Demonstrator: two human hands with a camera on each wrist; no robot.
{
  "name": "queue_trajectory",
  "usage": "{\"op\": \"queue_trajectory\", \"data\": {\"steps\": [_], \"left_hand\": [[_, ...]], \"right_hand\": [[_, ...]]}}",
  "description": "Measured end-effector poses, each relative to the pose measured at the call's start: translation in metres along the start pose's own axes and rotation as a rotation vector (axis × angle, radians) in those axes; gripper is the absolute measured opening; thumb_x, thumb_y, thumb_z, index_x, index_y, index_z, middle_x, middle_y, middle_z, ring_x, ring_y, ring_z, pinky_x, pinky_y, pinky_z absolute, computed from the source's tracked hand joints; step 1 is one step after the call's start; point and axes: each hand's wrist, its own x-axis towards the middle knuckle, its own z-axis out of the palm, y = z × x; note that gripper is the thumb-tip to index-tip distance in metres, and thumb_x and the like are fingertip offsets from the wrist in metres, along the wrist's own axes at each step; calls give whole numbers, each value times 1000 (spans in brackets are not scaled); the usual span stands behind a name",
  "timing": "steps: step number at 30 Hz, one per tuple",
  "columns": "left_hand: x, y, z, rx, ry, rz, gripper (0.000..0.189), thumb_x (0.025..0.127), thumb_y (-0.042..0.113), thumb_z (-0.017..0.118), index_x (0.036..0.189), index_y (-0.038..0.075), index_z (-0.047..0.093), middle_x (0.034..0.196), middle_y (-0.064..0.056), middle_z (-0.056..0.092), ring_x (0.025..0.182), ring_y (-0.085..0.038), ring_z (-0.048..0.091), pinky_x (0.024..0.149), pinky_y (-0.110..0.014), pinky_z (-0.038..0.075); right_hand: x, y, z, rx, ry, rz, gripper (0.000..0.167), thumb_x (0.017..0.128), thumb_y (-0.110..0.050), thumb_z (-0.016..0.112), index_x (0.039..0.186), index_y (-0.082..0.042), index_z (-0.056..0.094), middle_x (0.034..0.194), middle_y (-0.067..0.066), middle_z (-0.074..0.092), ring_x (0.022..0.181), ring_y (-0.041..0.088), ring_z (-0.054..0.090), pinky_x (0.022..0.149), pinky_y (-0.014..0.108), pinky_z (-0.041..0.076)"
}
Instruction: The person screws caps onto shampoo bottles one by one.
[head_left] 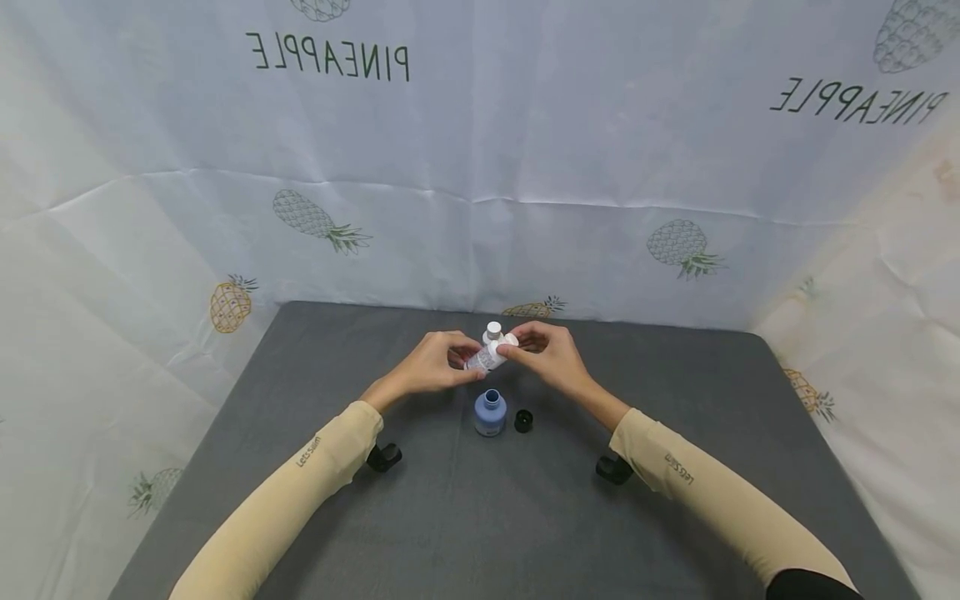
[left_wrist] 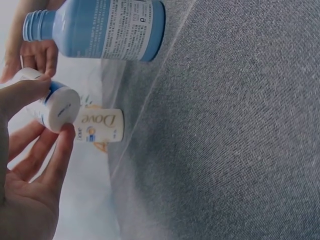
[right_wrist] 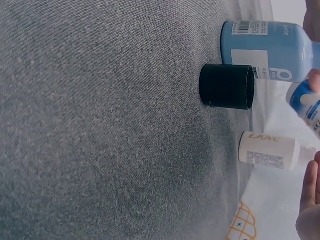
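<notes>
Above the table, my left hand (head_left: 435, 362) grips a small white bottle (head_left: 485, 359) with a blue band (right_wrist: 303, 97) near its base. It tilts, base toward the left hand and white cap toward the right. My right hand (head_left: 551, 357) pinches that cap end between thumb and fingers. Just behind stands an upright white Dove bottle (left_wrist: 102, 125) with a white cap (head_left: 493, 328). Nearer to me, between the forearms, a blue bottle (head_left: 490, 415) stands upright, its threaded neck (left_wrist: 39, 26) uncovered. Right of it sits a black cap (right_wrist: 227, 86).
A grey cloth covers the table (head_left: 450, 533). Behind it hangs a white curtain (head_left: 480, 125) printed with pineapples. Black wrist cameras show under both sleeves, the left one (head_left: 385, 457) and the right one (head_left: 614, 469).
</notes>
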Motion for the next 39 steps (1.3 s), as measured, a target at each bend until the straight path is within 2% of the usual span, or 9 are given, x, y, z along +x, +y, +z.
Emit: {"op": "queue_trajectory", "data": {"steps": [5, 17, 24, 32, 39], "left_hand": [[1, -1, 2, -12, 2, -3, 37, 95, 18, 85, 126, -2, 77, 112, -15, 77, 103, -27, 75, 94, -43, 68], [2, -7, 8, -34, 10, -46, 40, 94, 15, 86, 129, -2, 75, 119, -17, 79, 110, -29, 77, 97, -41, 68], [3, -8, 10, -52, 4, -50, 44, 94, 12, 86, 132, -5, 73, 123, -21, 78, 114, -34, 77, 99, -46, 67], [5, -12, 14, -49, -20, -87, 46, 93, 13, 87, 133, -5, 73, 124, -20, 79, 114, -31, 78, 97, -36, 67], [5, -17, 16, -78, -51, -118, 45, 92, 10, 87, 131, -7, 73, 121, -22, 80, 110, -32, 81, 93, -34, 68]], "right_hand": [[0, -1, -3, -1, -5, 6, 30, 97, -23, 84, 121, -6, 76, 117, 15, 79, 107, 28, 79, 94, 36, 67], [0, -1, -16, 74, -6, -20, 26, 99, -15, 81, 120, -2, 76, 118, 19, 79, 98, 6, 76, 91, 24, 65], [-1, 1, -21, 82, -4, -36, 28, 100, -13, 80, 122, 3, 74, 119, 21, 78, 99, 2, 75, 91, 22, 65], [-2, 2, -24, 73, 13, -36, 24, 101, -12, 78, 120, 2, 75, 117, 22, 79, 98, 0, 74, 89, 20, 64], [-4, 2, -27, 72, 20, -40, 20, 100, -11, 78, 116, 1, 76, 113, 22, 80, 95, 2, 74, 86, 19, 63]]}}
